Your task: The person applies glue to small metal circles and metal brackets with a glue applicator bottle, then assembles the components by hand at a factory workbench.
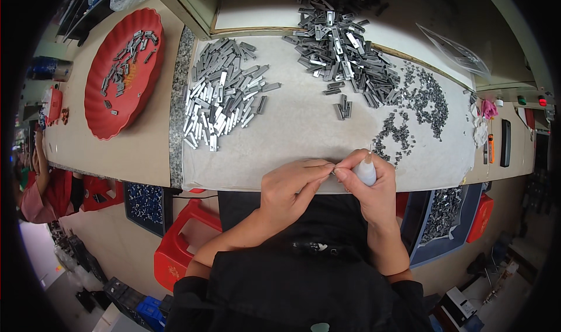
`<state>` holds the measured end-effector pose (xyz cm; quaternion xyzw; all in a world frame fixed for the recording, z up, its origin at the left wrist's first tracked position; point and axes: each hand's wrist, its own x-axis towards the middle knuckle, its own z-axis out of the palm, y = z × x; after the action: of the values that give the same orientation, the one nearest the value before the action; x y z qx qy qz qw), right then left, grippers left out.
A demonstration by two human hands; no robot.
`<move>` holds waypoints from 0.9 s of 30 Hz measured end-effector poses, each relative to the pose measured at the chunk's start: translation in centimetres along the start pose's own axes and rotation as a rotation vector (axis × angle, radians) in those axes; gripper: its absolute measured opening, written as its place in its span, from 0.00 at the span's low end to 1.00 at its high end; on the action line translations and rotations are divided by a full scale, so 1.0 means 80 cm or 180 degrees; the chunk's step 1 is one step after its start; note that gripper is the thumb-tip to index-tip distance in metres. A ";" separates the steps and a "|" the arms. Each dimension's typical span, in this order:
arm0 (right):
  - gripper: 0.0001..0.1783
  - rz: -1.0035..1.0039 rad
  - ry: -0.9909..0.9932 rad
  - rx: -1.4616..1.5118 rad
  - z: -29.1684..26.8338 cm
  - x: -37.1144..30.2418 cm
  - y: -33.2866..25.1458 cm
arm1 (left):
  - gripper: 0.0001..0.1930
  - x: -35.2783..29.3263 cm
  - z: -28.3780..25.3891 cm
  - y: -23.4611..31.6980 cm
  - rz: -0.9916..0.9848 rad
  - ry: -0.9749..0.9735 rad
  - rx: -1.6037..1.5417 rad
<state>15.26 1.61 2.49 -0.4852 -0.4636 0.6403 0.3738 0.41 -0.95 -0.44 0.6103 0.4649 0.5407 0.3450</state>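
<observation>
My left hand (290, 186) pinches a small grey metal piece (332, 170) at the near edge of the white work cloth (304, 127). My right hand (369, 183) meets it fingertip to fingertip and grips a small white squeeze bottle (366, 172) with a thin nozzle pointing up. A pile of flat silver-grey metal strips (225, 92) lies to the upper left on the cloth. A darker heap of metal clips (339, 51) lies at the top centre. Tiny dark parts (418, 107) are scattered at the right.
A red scalloped tray (93, 107) with several metal pieces sits on the bench at left. Below the bench edge are a red stool (178, 238), a blue bin (145, 203) of parts and another bin (444, 212) at right. Another person sits at far left.
</observation>
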 end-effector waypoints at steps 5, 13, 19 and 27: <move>0.04 -0.0024 0.0094 -0.0046 0.003 0.002 0.001 | 0.08 0.001 0.000 0.002 -0.0175 0.0112 -0.0041; 0.04 -0.0708 0.0094 -0.0654 0.003 -0.001 -0.001 | 0.08 0.000 -0.002 0.002 -0.0189 0.0112 -0.0017; 0.04 -0.0676 -0.0035 -0.0578 -0.002 0.001 -0.002 | 0.08 0.000 -0.007 0.004 -0.0309 -0.0056 -0.0115; 0.04 -0.0418 -0.0042 -0.0577 -0.002 0.000 -0.004 | 0.09 -0.002 -0.006 -0.001 -0.0152 -0.0086 -0.0088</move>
<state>15.41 1.76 2.81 -0.4813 -0.5529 0.5730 0.3665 -0.08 -1.12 -0.53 0.6014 0.4671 0.5304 0.3725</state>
